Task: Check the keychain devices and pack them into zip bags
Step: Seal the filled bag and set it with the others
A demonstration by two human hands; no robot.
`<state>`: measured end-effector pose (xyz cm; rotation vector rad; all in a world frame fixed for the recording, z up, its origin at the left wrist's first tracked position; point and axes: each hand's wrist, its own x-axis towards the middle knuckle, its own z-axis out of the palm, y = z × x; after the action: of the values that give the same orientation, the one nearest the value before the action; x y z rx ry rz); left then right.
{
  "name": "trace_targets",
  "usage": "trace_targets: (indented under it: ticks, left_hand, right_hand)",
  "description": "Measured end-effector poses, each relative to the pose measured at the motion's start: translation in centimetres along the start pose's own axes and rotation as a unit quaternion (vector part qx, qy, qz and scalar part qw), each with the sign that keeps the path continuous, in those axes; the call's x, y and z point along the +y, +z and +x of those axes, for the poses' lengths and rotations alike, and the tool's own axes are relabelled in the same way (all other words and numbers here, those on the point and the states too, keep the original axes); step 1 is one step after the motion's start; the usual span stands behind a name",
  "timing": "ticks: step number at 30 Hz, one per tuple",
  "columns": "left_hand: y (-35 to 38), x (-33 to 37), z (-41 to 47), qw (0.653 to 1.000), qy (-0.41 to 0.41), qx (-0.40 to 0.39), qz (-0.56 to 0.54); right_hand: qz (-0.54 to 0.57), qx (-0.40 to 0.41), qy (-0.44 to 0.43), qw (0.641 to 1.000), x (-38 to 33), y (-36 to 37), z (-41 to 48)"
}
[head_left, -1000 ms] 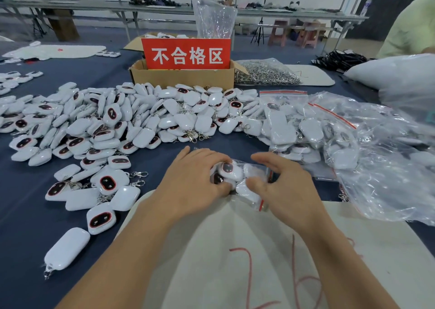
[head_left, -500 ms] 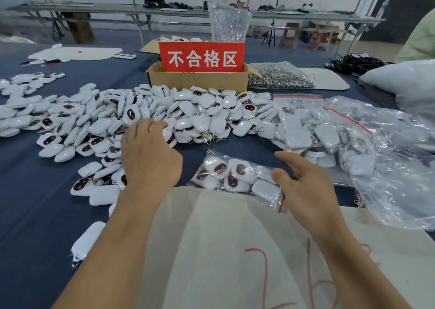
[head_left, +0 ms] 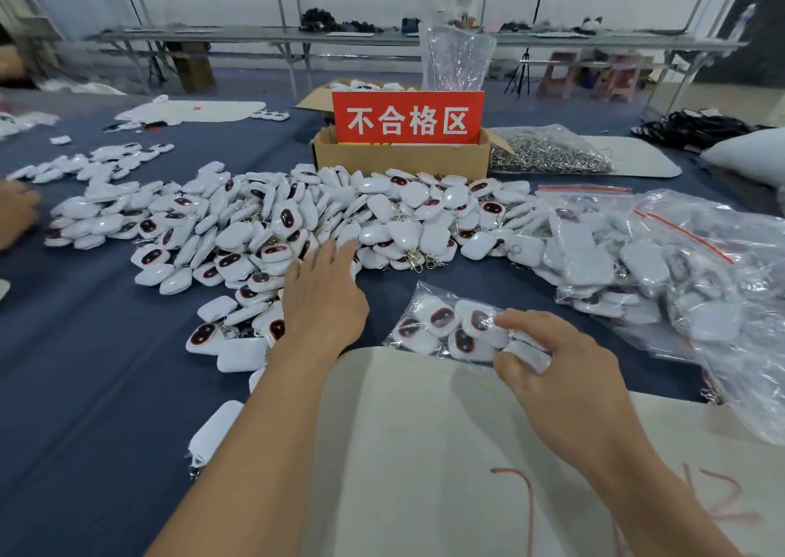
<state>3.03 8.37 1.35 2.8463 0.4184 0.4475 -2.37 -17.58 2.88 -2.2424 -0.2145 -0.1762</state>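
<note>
**White keychain devices heaped, one zip bag filled**

Head view: the zip bag lies on the blue table, just before the heap. Right hand: fingers and thumb clamped on the bag's right end. Left hand: fingers straight, close together, tips touching the heap's near edge.

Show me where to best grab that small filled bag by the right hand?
Probably its right end, from above: the small zip bag lies flat, bulging with devices, so thumb and fingers can pinch across that lumpy end, as the right hand does. The loose film at its left corner would likely slip.
</note>
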Motion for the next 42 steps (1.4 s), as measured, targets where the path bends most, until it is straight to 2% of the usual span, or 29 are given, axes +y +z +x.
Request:
trace_targets:
  ticks: [3,7,10,12,15,17,20,22,24,27,29,31,33,40,42]
  left_hand:
    - [0.4,0.1,0.1,0.999,0.009,0.032,-0.010]
    - [0.3,0.7,-0.4,0.991,-0.012,0.067,-0.113]
    - [-0.3,2.1,-1.1,0.987,0.010,0.109,-0.117]
    - [-1.2,3.6,-2.0,0.974,0.034,0.153,-0.163]
    - [-2.0,7.2,-4.8,0.923,0.158,0.202,-0.286]
    - [-1.6,9.8,-6.7,0.893,0.260,0.228,-0.288]
    - [-1.0,11.8,-8.1,0.874,0.322,0.223,-0.286]
    - [-0.9,11.9,-8.4,0.882,0.304,0.137,-0.332]
    - [-1.0,11.6,-8.3,0.895,0.239,0.041,-0.374]
    - [-0.9,11.6,-7.8,0.896,0.138,0.007,-0.423]
    - [-0.9,11.7,-7.3,0.869,0.082,-0.033,-0.487]
    - [-0.8,11.6,-7.2,0.851,0.069,-0.059,-0.517]
    - [-0.9,11.6,-7.2,0.840,0.066,-0.075,-0.533]
    - [-1.2,11.4,-6.7,0.788,0.038,-0.107,-0.605]
    - [-1.3,11.3,-6.6,0.783,0.026,-0.121,-0.610]
  right_hand:
    - [0.010,-0.003,-0.008,1.000,-0.4,0.0,-0.2]
    - [0.001,-0.002,-0.001,1.000,-0.6,-0.1,-0.1]
    - [0.010,0.022,-0.001,1.000,-0.3,-0.1,-0.1]
    - [0.035,0.050,0.015,0.998,0.1,-0.1,0.0]
    - [0.162,0.091,0.042,0.982,0.6,-0.3,0.2]
    - [0.300,0.046,0.064,0.951,0.1,-0.6,0.3]
    - [0.404,-0.032,0.103,0.909,-0.2,-0.9,0.5]
    - [0.444,-0.029,0.125,0.887,0.2,-1.5,1.0]
    - [0.485,-0.010,0.148,0.862,0.8,-2.3,1.4]
    - [0.501,-0.014,0.160,0.850,1.0,-2.9,1.5]
    - [0.475,-0.044,0.159,0.864,0.8,-2.5,1.4]
    - [0.418,-0.069,0.146,0.894,0.6,-1.9,1.3]
    - [0.393,-0.086,0.132,0.906,0.4,-1.7,1.1]
    - [0.395,-0.048,0.115,0.910,0.6,-1.8,1.2]
    - [0.406,-0.046,0.114,0.905,0.5,-1.8,1.3]
